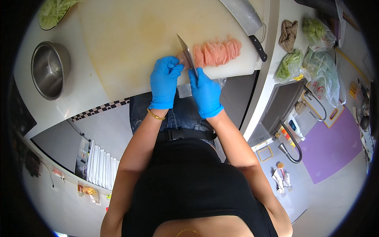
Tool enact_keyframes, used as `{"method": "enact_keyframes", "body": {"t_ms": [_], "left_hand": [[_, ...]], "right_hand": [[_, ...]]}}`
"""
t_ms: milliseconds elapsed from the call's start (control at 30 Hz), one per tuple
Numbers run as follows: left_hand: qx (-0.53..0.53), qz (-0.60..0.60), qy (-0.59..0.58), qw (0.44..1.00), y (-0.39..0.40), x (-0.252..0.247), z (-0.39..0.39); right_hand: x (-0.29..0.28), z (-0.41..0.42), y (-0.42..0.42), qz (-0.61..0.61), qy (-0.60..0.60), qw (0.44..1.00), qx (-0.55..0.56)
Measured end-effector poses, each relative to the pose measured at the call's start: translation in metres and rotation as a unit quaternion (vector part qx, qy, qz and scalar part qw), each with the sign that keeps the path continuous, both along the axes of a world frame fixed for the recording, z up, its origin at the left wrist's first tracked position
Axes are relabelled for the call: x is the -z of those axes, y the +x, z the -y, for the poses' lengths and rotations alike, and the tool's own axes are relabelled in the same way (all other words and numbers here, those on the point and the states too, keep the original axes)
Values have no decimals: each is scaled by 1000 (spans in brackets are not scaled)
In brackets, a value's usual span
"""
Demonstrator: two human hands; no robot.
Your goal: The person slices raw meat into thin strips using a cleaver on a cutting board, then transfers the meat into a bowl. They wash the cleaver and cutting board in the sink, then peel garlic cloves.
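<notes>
My right hand [205, 93], in a blue glove, is closed around the handle end of a knife [187, 53], whose blade points up and to the left. Against the blade's left side lies an uncut piece of pale pink meat [183, 60], and the blade hides part of it. The gloved fingers of my left hand [165, 80] press on that piece's left end. To the right of the knife, thin overlapping slices of pink meat [217, 52] form a row on the large pale cutting board [133, 38].
A cleaver [244, 17] with a black handle lies along the board's right edge. At the left stand a steel bowl [49, 71] and a bowl of shredded green vegetable [54, 13]. Bagged greens [290, 65], a brown cloth [288, 35] and a sink [278, 103] are to the right.
</notes>
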State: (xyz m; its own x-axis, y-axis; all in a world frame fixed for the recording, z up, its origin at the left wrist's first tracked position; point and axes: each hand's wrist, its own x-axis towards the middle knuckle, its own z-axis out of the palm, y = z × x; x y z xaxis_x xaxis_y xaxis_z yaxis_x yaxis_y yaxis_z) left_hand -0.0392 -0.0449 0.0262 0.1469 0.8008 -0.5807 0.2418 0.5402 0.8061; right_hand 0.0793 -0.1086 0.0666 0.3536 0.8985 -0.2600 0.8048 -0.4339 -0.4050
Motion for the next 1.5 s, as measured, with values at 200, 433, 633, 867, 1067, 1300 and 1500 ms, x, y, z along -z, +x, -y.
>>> {"method": "enact_keyframes", "body": {"t_ms": [200, 433, 633, 867, 1067, 1300, 1500], "left_hand": [[-5, -2, 22, 1000, -1, 10, 6], [-27, 17, -3, 999, 2, 3, 5], [-48, 19, 10, 999, 5, 3, 6], [-36, 10, 28, 999, 1, 15, 12], [-25, 11, 14, 1000, 0, 12, 9], [-10, -29, 30, 999, 3, 10, 9], [28, -47, 84, 995, 0, 11, 10]], "right_hand": [[5, -13, 11, -134, 46, 983, 116], [-36, -15, 15, -91, -41, 994, 46], [-46, -3, 11, -31, -80, 996, 0], [-39, -23, 10, -29, -114, 993, -16], [5, -28, -2, -58, -34, 997, 23], [-1, 0, 9, -12, 2, 1000, -20], [-3, -10, 7, -70, -51, 996, 36]]}}
